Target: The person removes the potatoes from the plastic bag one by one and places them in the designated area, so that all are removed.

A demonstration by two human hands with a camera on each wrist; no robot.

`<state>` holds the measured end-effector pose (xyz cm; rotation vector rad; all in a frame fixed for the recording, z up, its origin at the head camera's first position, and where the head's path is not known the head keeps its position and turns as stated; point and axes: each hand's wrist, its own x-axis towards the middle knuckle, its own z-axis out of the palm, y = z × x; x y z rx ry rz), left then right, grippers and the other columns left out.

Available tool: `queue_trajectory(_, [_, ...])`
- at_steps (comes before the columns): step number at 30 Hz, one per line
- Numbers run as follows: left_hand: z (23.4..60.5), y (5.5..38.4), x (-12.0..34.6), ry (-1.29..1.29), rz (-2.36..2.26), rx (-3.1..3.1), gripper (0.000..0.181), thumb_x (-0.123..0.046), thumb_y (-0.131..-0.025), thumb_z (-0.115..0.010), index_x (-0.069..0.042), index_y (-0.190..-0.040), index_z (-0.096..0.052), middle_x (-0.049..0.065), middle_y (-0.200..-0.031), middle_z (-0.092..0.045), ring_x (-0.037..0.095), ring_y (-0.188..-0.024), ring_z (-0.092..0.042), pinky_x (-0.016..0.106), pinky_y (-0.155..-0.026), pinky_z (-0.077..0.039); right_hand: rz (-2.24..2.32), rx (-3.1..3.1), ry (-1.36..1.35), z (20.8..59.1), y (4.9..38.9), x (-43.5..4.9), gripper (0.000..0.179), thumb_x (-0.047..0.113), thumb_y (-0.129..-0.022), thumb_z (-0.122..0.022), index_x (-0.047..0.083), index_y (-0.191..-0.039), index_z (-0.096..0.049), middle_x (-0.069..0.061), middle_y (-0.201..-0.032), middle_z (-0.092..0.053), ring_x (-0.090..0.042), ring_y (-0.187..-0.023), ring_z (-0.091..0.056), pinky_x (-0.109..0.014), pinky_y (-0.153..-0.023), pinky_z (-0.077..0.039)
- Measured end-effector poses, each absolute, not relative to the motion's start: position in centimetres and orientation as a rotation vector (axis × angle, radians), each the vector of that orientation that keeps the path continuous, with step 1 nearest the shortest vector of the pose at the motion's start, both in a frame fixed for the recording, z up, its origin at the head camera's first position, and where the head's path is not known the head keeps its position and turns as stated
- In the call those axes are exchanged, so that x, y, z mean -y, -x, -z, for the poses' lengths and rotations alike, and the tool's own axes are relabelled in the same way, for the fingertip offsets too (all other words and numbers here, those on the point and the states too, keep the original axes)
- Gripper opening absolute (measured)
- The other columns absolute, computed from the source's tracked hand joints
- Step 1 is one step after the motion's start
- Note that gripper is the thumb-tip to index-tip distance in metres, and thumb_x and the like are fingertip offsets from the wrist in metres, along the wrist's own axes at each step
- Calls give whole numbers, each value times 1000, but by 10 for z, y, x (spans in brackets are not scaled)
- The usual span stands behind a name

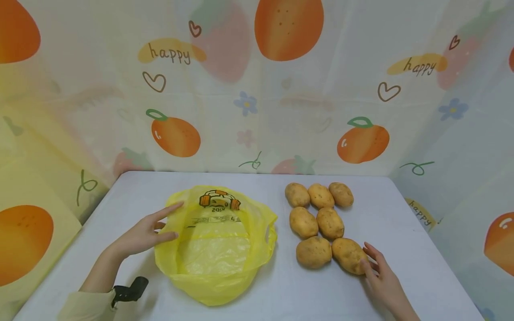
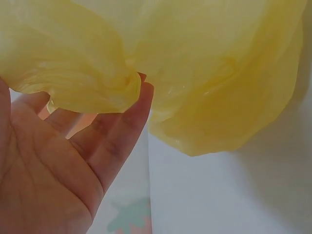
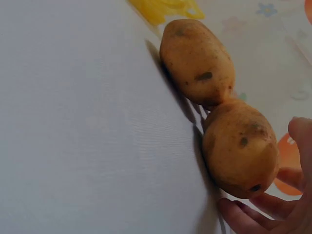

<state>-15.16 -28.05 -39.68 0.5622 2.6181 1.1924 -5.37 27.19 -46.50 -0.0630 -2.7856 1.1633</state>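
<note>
A yellow plastic bag with a printed cartoon lies on the white table, its wide mouth facing up. At its left rim my left hand touches the plastic with extended, spread fingers. In the left wrist view, the rim lies across the fingers and hides part of them. On the right, a potato sits at the near end of a group. My right hand is around its right side, thumb and fingers apart. Another potato touches it in the right wrist view.
Several other potatoes stand in rows behind, among them a far right potato and a near left potato. The white table meets a printed curtain at the back and sides. A black strap mount is on the left wrist.
</note>
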Motion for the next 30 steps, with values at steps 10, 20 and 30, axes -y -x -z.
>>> queue_trajectory(10, [396,150,288,-580,-1243,-2581,69,-30,-90,-59,-28,-147,-22,16,-152,-17,43,-109,-53,43,-80,-51,-1132,2863,59,451,64,-282,48,28,-99,-40,0,-137,-35,-27,-136,-40,-46,-116,-46,-51,-84,-47])
queue_trajectory(20, [394,149,294,-570,-1215,-2612,65,-29,-92,-56,-27,-147,-22,14,-151,-20,36,-106,-58,29,-75,-51,-949,2763,-104,436,78,-292,38,17,-94,-52,2,-129,-48,-18,-124,-52,-37,-110,-50,-18,-75,-49])
queue_trajectory(30, [382,143,295,-647,-1173,-2744,60,-27,-91,-58,-22,-144,-31,14,-145,-33,40,-113,-53,31,-81,-51,-847,2749,-248,421,92,-299,36,17,-94,-53,3,-126,-50,-14,-121,-53,-32,-110,-48,-46,-80,-48])
